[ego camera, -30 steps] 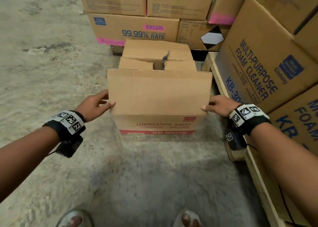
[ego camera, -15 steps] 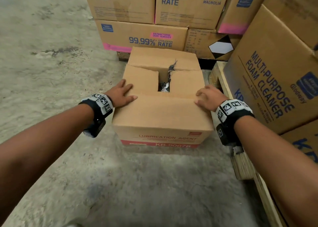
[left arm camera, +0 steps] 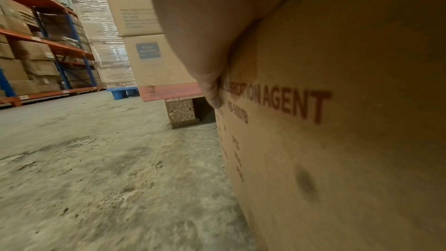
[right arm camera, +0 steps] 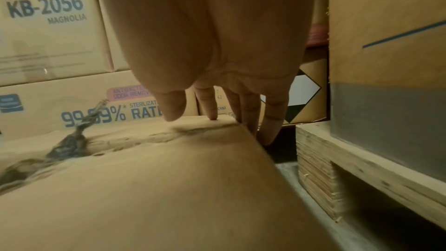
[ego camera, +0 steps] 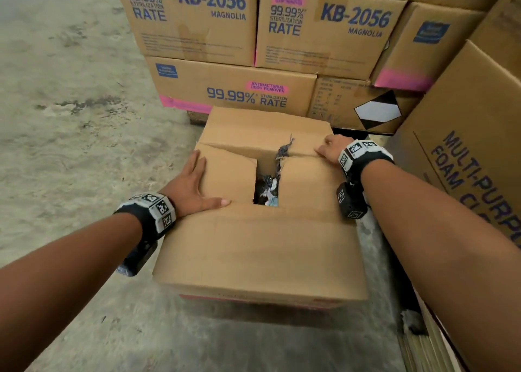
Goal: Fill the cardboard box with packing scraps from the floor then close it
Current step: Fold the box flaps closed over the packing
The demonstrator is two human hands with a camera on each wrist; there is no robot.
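The brown cardboard box (ego camera: 259, 247) marked LUBRICATION AGENT (left arm camera: 337, 140) stands on the concrete floor with its near flap folded down over the top. My left hand (ego camera: 194, 185) lies flat on the left side flap, thumb along the near flap's edge. At the far right corner my right hand (ego camera: 329, 149) presses with straight fingers (right arm camera: 272, 117) on the top and over the edge. A narrow gap stays between the side flaps, and dark packing scraps (ego camera: 270, 182) poke up through it (right arm camera: 70, 140).
Stacked KB-2056 cartons (ego camera: 253, 33) stand right behind the box. Foam cleaner cartons (ego camera: 465, 160) on a wooden pallet (right arm camera: 337, 159) crowd its right side. Bare concrete floor (ego camera: 70, 118) spreads to the left, with warehouse racking (left arm camera: 36, 45) beyond.
The near flap went from upright to folded flat. Both hands moved from its side edges onto the box top, the right hand reaching on to the far right corner.
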